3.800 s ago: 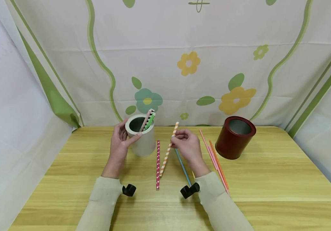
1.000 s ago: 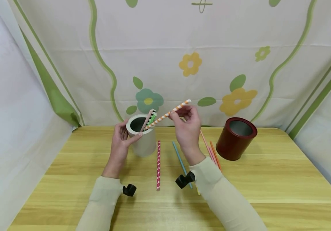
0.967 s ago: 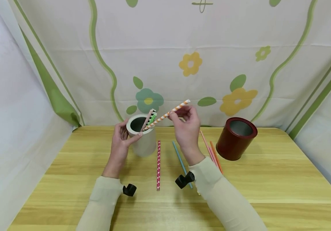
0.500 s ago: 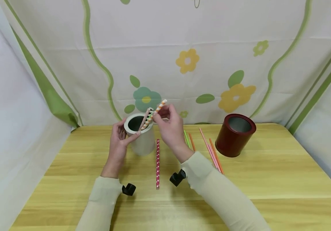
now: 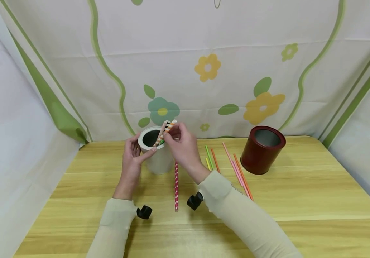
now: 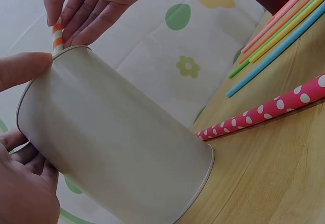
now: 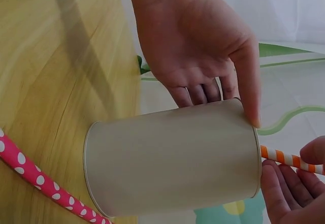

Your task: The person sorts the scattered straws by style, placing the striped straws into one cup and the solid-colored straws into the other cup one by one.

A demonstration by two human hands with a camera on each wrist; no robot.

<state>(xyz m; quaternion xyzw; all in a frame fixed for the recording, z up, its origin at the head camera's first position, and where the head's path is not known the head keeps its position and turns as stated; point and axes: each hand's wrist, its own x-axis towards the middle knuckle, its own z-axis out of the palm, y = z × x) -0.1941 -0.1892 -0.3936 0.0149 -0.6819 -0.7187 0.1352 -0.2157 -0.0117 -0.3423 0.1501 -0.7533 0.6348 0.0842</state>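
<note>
My left hand (image 5: 131,163) grips the off-white can (image 5: 160,161) from its left side, the thumb lying at the rim. My right hand (image 5: 185,148) pinches an orange-and-white striped straw (image 5: 171,124) above the can's mouth. In the right wrist view the striped straw (image 7: 282,156) enters the can, its lower end hidden inside. A pale pink straw (image 5: 163,127), a black-and-white one and a green one also lean in the can. Just to the right of the can, a magenta polka-dot straw (image 5: 176,190) lies on the table.
A dark red can (image 5: 262,152) stands on the right. Between the two cans lie several thin coloured sticks, among them a pink stick (image 5: 226,152), a green stick (image 5: 208,154) and a blue stick (image 6: 277,54). Behind the table (image 5: 75,211) hangs a flowered cloth (image 5: 185,32).
My right hand has moved left with the orange-striped straw, brought it more upright and lowered it into the off-white can. My left hand keeps its hold on the can.
</note>
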